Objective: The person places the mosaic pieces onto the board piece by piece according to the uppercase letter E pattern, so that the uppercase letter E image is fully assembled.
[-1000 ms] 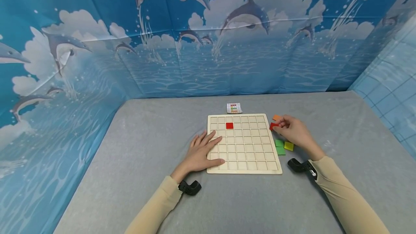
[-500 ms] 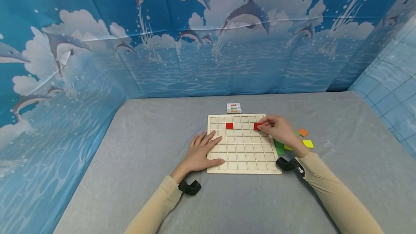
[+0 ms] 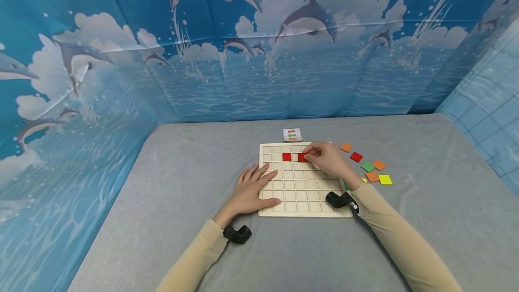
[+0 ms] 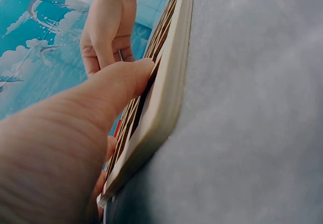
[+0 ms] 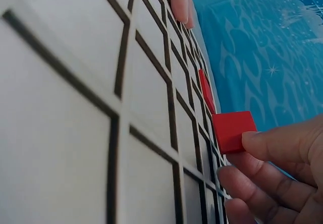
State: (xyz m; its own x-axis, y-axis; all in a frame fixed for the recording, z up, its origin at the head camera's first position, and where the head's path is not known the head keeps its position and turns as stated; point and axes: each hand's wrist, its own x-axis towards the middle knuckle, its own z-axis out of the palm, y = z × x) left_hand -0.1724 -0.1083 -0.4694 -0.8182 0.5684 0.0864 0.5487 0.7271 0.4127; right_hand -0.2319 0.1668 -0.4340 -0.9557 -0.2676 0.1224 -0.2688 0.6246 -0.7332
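Red tile (image 3: pixel 302 157), pinched by the right hand (image 3: pixel 327 159), moves from beyond the wooden board (image 3: pixel 304 215) to just right of the red square (image 3: pixel 286 157) on its far side, apparently mid-placement, while the left hand (image 3: pixel 249 193) rests spread at left.

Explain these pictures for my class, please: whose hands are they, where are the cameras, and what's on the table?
There is no robot here: a person works bare-handed. The wide picture comes from a camera worn on the head; the close ones come from the left wrist camera and the right wrist camera. On the grey table lies a pale board marked into squares, with a small patterned card beyond it. Right of the board lie loose tiles in red, orange, green and yellow. The left hand rests spread out on the board's left part. The right hand pinches a red tile over the board, right of a placed red tile.
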